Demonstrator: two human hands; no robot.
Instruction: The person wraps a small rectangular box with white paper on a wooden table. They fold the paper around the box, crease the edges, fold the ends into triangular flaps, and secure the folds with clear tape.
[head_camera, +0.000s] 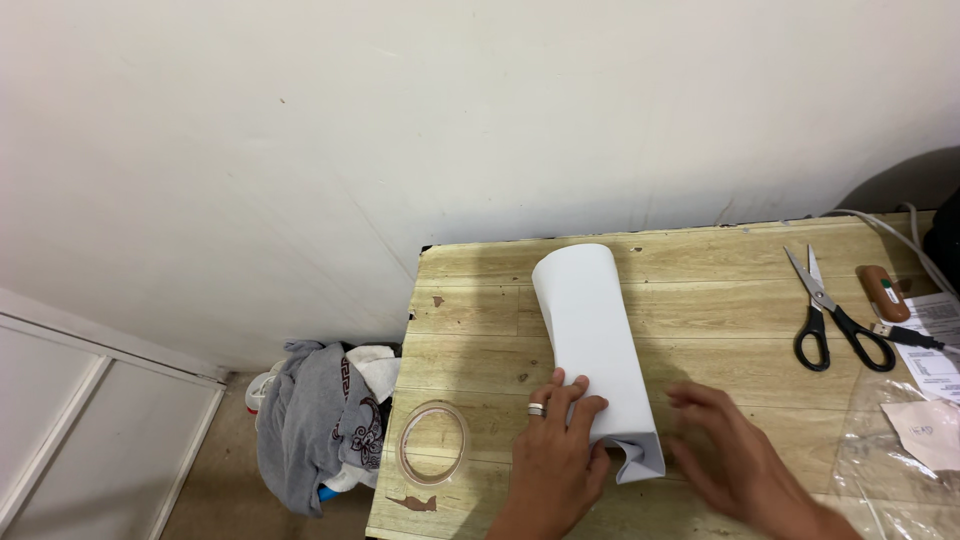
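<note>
Pressing down with our left hand (556, 450), fingers flat and spread on the near end of the rolled white paper (597, 352) mid-tabletop (700, 300) — our right hand (730, 455) lies open just beside it. Tape roll (434, 443) near the left edge — scissors (828, 310) well apart, right.

hands (560, 455): 2 | paper roll (595, 340): 1 | tape ring (434, 442): 1 | scissors (830, 312): 1 | table (720, 290): 1

The right hand (735, 455) is motion-blurred, so its fingers cannot be told apart clearly. The clear plastic bag (900, 450) and printed paper (935, 345) run off the right edge; the left hand (555, 455) covers part of the rolled white sheet (595, 340).
</note>
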